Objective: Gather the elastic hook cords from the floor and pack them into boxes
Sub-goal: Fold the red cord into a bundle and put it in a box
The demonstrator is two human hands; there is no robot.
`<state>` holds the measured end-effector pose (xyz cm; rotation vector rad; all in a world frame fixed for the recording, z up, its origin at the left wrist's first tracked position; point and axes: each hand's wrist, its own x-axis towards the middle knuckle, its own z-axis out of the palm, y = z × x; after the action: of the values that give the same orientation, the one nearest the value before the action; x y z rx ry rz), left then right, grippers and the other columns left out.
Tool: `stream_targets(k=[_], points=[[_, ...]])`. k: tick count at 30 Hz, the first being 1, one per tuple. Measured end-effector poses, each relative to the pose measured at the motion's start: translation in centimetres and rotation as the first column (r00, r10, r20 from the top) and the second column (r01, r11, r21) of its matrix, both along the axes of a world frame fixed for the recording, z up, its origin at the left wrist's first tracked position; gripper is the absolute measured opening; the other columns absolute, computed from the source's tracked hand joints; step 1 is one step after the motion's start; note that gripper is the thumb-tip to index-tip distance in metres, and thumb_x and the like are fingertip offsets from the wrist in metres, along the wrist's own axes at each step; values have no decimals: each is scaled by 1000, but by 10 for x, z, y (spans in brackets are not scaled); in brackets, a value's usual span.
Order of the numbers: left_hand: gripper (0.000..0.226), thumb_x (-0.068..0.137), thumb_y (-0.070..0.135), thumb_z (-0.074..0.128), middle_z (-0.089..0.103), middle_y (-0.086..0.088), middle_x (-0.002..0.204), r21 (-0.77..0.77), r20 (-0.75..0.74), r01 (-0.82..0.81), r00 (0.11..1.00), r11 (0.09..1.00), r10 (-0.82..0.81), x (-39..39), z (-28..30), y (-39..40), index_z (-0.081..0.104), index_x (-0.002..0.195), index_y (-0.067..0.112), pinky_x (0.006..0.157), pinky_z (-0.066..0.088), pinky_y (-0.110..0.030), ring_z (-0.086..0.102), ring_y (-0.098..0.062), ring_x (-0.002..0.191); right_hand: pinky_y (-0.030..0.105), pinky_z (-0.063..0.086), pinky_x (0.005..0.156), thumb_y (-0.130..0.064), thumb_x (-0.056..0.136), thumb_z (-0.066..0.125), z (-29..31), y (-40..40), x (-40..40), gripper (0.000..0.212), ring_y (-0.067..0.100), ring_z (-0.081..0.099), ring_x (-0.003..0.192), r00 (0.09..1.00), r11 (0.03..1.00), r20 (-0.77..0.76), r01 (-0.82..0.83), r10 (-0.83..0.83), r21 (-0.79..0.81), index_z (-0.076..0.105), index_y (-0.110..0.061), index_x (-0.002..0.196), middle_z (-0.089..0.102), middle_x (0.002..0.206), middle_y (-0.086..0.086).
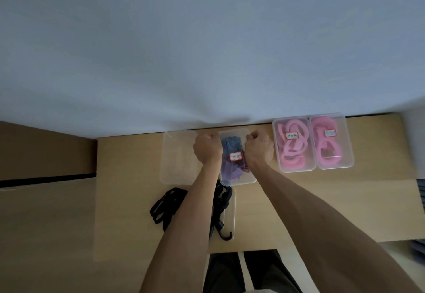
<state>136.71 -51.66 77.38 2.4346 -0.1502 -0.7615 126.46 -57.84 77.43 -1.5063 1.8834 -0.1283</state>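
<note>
A clear lidded box [239, 182] with a red-edged label holds blue and purple cords and stands at the table's far edge. My left hand [207, 147] grips its left side with curled fingers. My right hand [258, 147] grips its right side the same way. Nearer to me, a bundle of black hook cords [164, 207] lies loose on the table. A second black bundle [222, 205], partly hidden by my left forearm, lies on a clear plastic tray or lid [231, 214], with a hook at its near end.
An empty clear box [177, 159] sits just left of the held box. Two lidded, labelled boxes of pink cords [293, 168] [335, 166] stand to the right. All rest on a wooden table [322, 200] against a white surface. My legs show below the near edge.
</note>
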Motion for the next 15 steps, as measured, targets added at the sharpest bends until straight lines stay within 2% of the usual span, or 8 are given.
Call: stream_targets(k=[3,5,7,9,11,13,15], points=[[29,98,19,52,65,-13,79,-16,24,49,999,999,-49,-9,8,1,59,75,3,59,34,-30,64,-32,79,30,42,61,-22,94,60,3,2,1,12,29,61,76,1000,1000,2,12,-12,-8,68,-16,89,69,85,9],[17,95,13,53,65,-15,105,-27,63,144,988,989,-143,-18,14,3,64,104,3,72,43,-33,62,-32,101,32,44,62,-16,92,57,9,3,-1,13,31,62,79,1000,999,4,16,-16,-30,69,-15,97,69,90,10],[40,94,7,54,54,-15,137,11,175,348,922,937,-345,-28,19,10,55,134,5,97,45,-34,49,-29,128,34,45,66,-5,89,52,15,8,-6,27,32,63,89,999,995,11,-50,51,-90,68,-12,109,69,101,11],[46,91,10,58,43,-15,150,89,309,548,779,832,-546,-37,22,20,53,137,4,107,44,-41,40,-31,137,36,46,71,4,84,49,22,13,-13,38,31,60,103,983,969,-6,-180,182,-168,67,-6,116,67,115,11],[57,87,27,65,37,-13,153,184,267,676,665,714,-698,-44,23,31,50,137,6,108,42,-44,33,-31,142,41,49,80,8,83,49,27,16,-21,43,31,58,112,951,930,-18,-306,310,-205,67,-3,121,64,125,12],[82,85,42,70,15,-12,164,214,133,744,620,633,-774,-47,20,41,33,150,8,118,32,-43,11,-31,153,42,50,90,7,86,54,31,20,-29,41,32,58,117,897,882,4,-435,443,-180,66,-2,124,61,133,13],[96,86,45,71,-3,-10,167,196,80,777,596,599,-799,-45,15,43,17,156,7,123,24,-41,-6,-29,154,40,49,94,1,88,64,33,21,-36,33,31,59,119,845,836,15,-527,535,-150,68,0,120,59,137,12]])
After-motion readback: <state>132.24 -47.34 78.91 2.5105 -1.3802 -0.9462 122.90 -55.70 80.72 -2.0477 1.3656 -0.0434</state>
